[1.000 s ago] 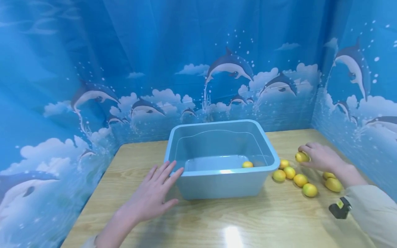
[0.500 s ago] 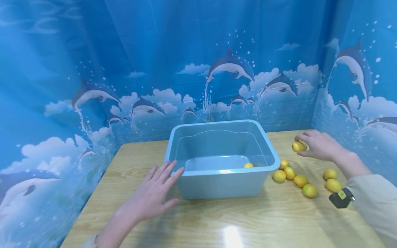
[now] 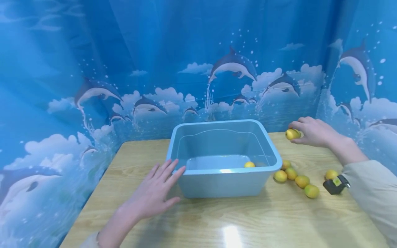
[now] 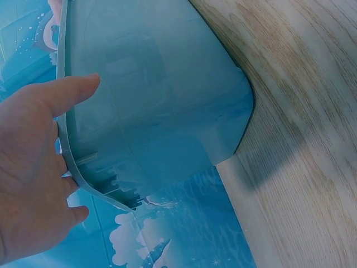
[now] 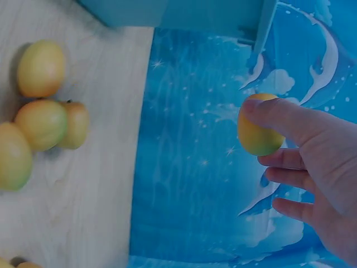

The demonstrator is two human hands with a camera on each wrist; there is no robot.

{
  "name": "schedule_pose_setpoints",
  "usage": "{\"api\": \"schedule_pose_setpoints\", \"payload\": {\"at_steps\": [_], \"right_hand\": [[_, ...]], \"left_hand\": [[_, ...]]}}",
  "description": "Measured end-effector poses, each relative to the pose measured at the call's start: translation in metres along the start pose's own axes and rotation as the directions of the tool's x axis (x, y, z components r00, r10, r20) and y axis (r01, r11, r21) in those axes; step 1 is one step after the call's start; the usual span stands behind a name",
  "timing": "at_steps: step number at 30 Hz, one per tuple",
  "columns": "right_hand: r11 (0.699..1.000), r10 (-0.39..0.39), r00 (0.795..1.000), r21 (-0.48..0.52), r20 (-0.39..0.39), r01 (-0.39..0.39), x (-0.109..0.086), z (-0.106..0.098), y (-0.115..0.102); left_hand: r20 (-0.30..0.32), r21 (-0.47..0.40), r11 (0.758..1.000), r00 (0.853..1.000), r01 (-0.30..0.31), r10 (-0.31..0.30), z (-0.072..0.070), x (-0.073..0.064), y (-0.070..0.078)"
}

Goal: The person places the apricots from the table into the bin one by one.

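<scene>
My right hand pinches a small yellow mango with a greenish end between thumb and fingers, raised to the right of the bin. The light-blue plastic bin stands in the middle of the table, and one mango shows inside it, partly hidden by the front wall. At the bin's near left corner, my left hand lies with fingers spread and straight over the rim; its thumb is outside the front wall. Several more mangoes lie in a line right of the bin.
Another mango lies farther right, partly covered by the black wrist camera. A blue curtain with dolphins hangs behind and beside the wooden table.
My right hand has lifted the mango up and moved it away toward the back of the table, slightly left. The left hand stays at the bin's corner.
</scene>
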State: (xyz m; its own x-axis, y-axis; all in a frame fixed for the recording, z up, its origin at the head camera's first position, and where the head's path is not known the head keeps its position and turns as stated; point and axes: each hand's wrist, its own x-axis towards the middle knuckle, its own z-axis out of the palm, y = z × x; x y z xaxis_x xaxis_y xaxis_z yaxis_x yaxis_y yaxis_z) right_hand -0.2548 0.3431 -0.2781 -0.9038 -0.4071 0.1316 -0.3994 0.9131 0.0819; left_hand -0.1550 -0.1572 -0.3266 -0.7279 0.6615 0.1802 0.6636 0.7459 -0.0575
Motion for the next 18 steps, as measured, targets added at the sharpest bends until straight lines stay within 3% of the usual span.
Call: {"api": "schedule_pose_setpoints", "payload": {"at_steps": [18], "right_hand": [[0.999, -0.034, 0.999, -0.006, -0.036, 0.034, 0.039, -0.040, -0.029]], "left_hand": [[-0.005, 0.006, 1.000, 1.000, 0.003, -0.003, 0.002, 0.001, -0.001]]}}
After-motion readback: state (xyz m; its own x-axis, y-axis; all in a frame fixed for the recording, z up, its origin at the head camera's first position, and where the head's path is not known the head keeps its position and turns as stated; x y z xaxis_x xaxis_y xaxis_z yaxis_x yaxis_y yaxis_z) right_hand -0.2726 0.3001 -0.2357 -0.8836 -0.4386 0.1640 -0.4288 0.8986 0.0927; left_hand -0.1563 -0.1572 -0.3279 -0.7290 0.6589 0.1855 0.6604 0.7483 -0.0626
